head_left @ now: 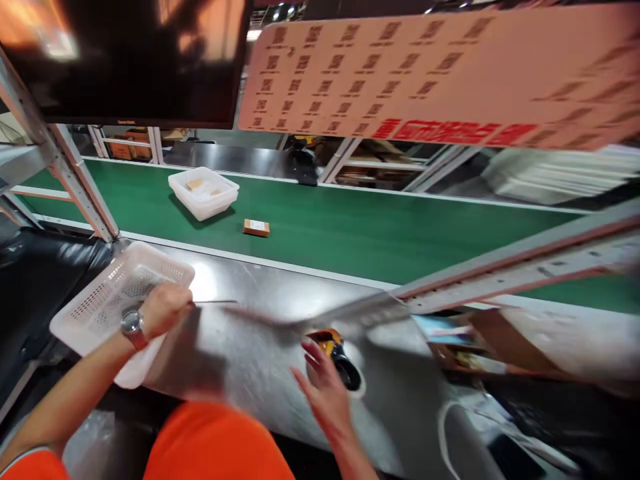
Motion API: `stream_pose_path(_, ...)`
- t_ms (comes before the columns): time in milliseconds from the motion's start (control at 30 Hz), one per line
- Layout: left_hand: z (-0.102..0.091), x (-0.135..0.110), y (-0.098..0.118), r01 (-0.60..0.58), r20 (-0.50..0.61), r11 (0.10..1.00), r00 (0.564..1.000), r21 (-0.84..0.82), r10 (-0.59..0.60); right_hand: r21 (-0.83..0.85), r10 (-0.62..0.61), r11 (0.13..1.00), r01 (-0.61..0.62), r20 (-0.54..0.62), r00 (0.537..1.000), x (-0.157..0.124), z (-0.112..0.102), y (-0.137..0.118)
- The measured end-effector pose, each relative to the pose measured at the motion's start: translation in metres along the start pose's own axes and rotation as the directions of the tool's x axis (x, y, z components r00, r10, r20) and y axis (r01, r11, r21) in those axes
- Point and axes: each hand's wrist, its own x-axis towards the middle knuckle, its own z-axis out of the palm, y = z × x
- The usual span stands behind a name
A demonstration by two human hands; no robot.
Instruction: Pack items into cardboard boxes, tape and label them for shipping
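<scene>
Left hand: The left hand [167, 308] is curled up tight over the right side of the white basket. A thin dark strip [215, 302] pokes out of it toward the right, and the fingers have hold of it. It is too small to tell what it is.
Watch: A round watch [132, 321] sits on the left wrist.
Right hand: The right hand [327, 393] is open, with its fingers spread and nothing in its grip. It is blurry and right by the scanner; I cannot tell if they touch.
Scanner: The yellow and black barcode scanner [351, 375] is at the metal table [260, 367], partly behind the right hand.
Basket: The white basket [87, 305], full of little holes, is at the table's left end.
Belt: The green belt [375, 233] runs behind the table. A white tub [203, 208] and a small brown box [256, 229] sit on it.
Board: A pink board [500, 73] with barcodes hangs up high.
</scene>
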Motion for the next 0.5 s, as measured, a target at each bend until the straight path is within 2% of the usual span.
stream_pose_path(33,0.019,0.006,0.029,-0.110,0.019,0.993,0.994,-0.032,0.111,0.043,-0.129,0.991,0.125,0.117,0.985,0.004,0.010,-0.014)
stream_pose_path(67,0.039,0.011,0.056,-0.203,0.039,0.976,0.978,-0.078,0.206,0.077,-0.225,0.974,0.213,0.237,0.945,0.007,0.018,-0.025)
stream_pose_path(100,0.059,0.017,0.079,-0.241,0.037,0.962,0.968,-0.127,0.247,0.116,-0.289,0.957,0.266,0.340,0.895,0.009,0.022,-0.031)
stream_pose_path(133,0.080,0.022,0.098,-0.231,0.006,0.957,0.972,-0.175,0.236,0.151,-0.312,0.950,0.274,0.413,0.855,0.011,0.024,-0.033)
stream_pose_path(167,0.100,0.027,0.113,-0.167,-0.054,0.960,0.986,-0.226,0.159,0.173,-0.304,0.952,0.252,0.447,0.841,0.012,0.022,-0.031)
stream_pose_path(200,0.119,0.031,0.124,-0.049,-0.130,0.957,0.991,-0.287,0.012,0.189,-0.273,0.960,0.208,0.446,0.852,0.013,0.017,-0.024)
stream_pose_path(233,0.139,0.035,0.133,0.101,-0.192,0.923,0.964,-0.371,-0.183,0.200,-0.229,0.967,0.157,0.418,0.879,0.014,0.011,-0.014)
stream_pose_path(267,0.158,0.039,0.140,0.256,-0.204,0.838,0.897,-0.482,-0.392,0.208,-0.183,0.972,0.110,0.378,0.907,0.015,0.003,-0.002)
stream_pose_path(300,0.177,0.042,0.148,0.383,-0.150,0.699,0.807,-0.604,-0.572,0.214,-0.146,0.974,0.074,0.341,0.929,0.016,-0.005,0.012)
stream_pose_path(333,0.196,0.045,0.156,0.467,-0.045,0.535,0.722,-0.704,-0.690,0.217,-0.122,0.975,0.053,0.319,0.940,0.017,-0.014,0.027)
stream_pose_path(367,0.214,0.047,0.165,0.511,0.072,0.385,0.667,-0.768,-0.741,0.215,-0.106,0.976,0.038,0.313,0.944,0.017,-0.022,0.041)
stream_pose_path(400,0.230,0.049,0.174,0.532,0.167,0.274,0.639,-0.801,-0.751,0.206,-0.086,0.978,0.020,0.317,0.944,0.018,-0.029,0.055)
stream_pose_path(433,0.246,0.051,0.184,0.540,0.226,0.207,0.626,-0.816,-0.746,0.194,-0.057,0.981,-0.008,0.326,0.944,0.018,-0.035,0.068)
stream_pose_path(500,0.270,0.053,0.202,0.544,0.249,0.171,0.613,-0.821,-0.750,0.165,0.018,0.983,-0.077,0.335,0.942,0.016,-0.047,0.090)
